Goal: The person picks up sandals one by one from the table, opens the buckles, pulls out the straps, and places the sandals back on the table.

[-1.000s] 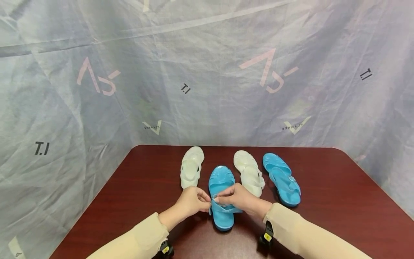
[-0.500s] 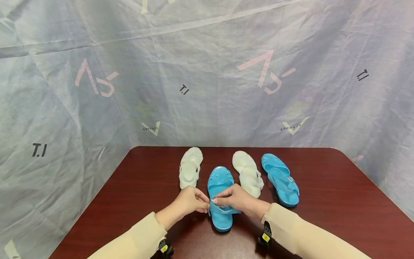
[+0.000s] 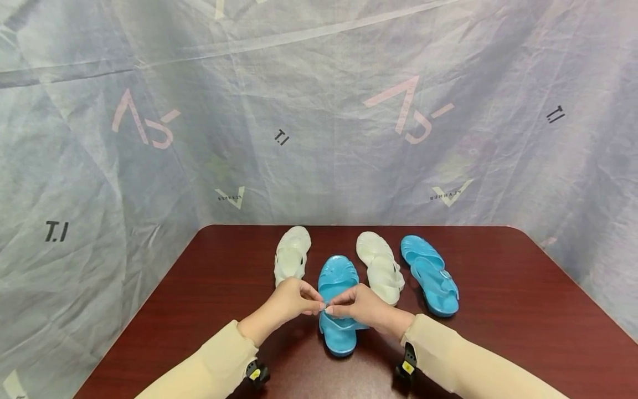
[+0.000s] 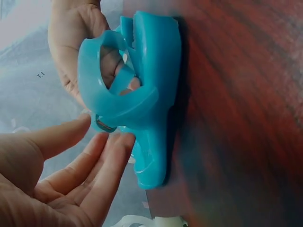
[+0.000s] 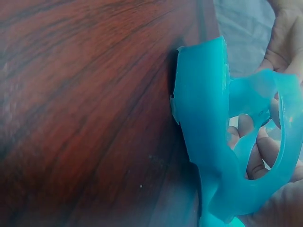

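Observation:
A light blue jelly sandal (image 3: 339, 271) lies sole down near the middle of the table, toe pointing away. My left hand (image 3: 293, 302) is at the left side of its ankle strap, thumb and fingertips pinching at the small buckle (image 4: 104, 125). From the right, my right hand (image 3: 368, 306) reaches across the sandal and pinches the strap by that buckle. Both hands' fingertips almost meet there. The left wrist view shows the strap (image 4: 90, 71) standing up as a loop over the heel. How far the strap's end is through the buckle is hidden by fingers.
A white sandal (image 3: 291, 257) lies to the left and another white sandal (image 3: 381, 266) to the right, close to my right hand. Farther right is a second blue sandal (image 3: 430, 274). A grey printed cloth (image 3: 329, 111) hangs behind the dark red table (image 3: 498, 288).
My left hand has shifted slightly up and forward, its thumb and finger now closer to the right fingertips. The right hand keeps its pinch. The sandals have stayed put.

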Demonstrator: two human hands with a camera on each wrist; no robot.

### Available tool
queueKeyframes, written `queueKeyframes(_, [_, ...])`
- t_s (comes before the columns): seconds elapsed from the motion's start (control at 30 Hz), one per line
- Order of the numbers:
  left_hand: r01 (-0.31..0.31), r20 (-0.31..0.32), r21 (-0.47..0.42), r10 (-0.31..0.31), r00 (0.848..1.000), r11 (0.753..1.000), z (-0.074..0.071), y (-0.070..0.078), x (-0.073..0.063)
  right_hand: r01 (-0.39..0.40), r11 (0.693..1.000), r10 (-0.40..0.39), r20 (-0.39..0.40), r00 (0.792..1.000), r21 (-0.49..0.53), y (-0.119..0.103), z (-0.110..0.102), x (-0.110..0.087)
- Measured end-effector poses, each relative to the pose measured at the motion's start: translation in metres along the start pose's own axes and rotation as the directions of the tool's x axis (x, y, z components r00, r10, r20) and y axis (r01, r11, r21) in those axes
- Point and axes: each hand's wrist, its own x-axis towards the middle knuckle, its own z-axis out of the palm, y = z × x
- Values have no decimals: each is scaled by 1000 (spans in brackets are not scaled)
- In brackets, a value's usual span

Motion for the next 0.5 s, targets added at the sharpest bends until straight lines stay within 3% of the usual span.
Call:
queueKeyframes(0.23, [-39,-53,47,41,998,998,3,-4,2,18,1000,-18,-2,1000,-16,0,-1,2])
queueKeyframes(0.5, [-144,-96,130,157,983,981,10,-3,6,60,996,-59,12,998,-67,-1,0,1])
